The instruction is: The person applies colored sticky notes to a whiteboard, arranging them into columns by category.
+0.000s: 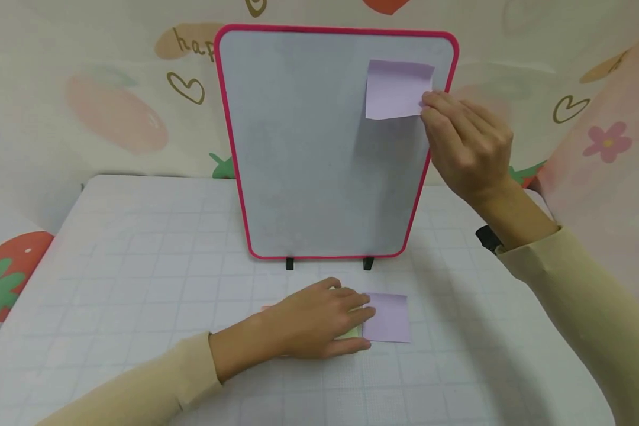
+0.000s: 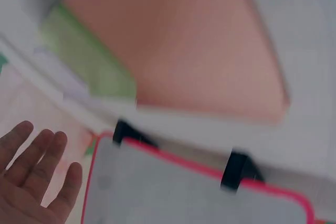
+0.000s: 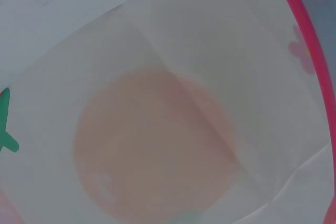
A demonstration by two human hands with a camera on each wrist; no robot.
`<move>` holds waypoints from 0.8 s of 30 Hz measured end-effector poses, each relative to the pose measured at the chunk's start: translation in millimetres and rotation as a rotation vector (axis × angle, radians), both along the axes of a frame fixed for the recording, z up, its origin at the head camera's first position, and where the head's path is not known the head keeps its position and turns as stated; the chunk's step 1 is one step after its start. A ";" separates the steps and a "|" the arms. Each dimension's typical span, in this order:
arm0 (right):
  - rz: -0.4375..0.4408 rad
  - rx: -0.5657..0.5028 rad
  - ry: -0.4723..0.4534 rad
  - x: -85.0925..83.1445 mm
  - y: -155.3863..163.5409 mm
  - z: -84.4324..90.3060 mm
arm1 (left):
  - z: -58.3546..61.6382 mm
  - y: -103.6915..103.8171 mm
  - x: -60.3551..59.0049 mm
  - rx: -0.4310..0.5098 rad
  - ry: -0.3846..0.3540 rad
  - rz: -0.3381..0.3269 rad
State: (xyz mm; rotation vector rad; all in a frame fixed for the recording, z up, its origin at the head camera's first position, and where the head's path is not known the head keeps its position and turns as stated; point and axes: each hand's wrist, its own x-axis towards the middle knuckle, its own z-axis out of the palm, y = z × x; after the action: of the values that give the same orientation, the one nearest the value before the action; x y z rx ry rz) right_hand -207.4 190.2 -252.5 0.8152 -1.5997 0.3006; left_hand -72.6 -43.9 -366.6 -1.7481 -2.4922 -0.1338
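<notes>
A pale purple sticky note (image 1: 398, 89) sits in the upper right of a pink-framed whiteboard (image 1: 309, 177) standing upright at the centre of the frame, and the right hand (image 1: 465, 145) pinches the note's right edge with its fingertips, apparently to steady it against the board. Lower centre, the left hand (image 1: 319, 322) lies flat with relaxed fingers on a stack of sticky notes (image 1: 386, 318) on the gridded table (image 1: 112, 284), seemingly holding it still.
</notes>
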 end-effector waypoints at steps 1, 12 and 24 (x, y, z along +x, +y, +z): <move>0.000 -0.002 0.000 0.1 -0.1 0.2 | 7.9 -0.2 -5.1 0.036 0.006 0.004; -0.001 -0.019 -0.009 0.1 -0.4 -0.2 | 91.3 -12.6 -60.1 0.437 0.134 0.151; -0.003 -0.014 -0.017 -1.6 -0.3 -1.8 | 135.3 -7.7 -108.5 0.515 0.347 0.333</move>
State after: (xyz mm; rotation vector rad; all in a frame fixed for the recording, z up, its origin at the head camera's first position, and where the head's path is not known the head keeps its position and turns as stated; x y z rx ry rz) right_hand -209.0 189.9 -254.2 0.8014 -1.6132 0.3173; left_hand -181.0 -51.6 -231.4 -1.0434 -2.1949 -0.3714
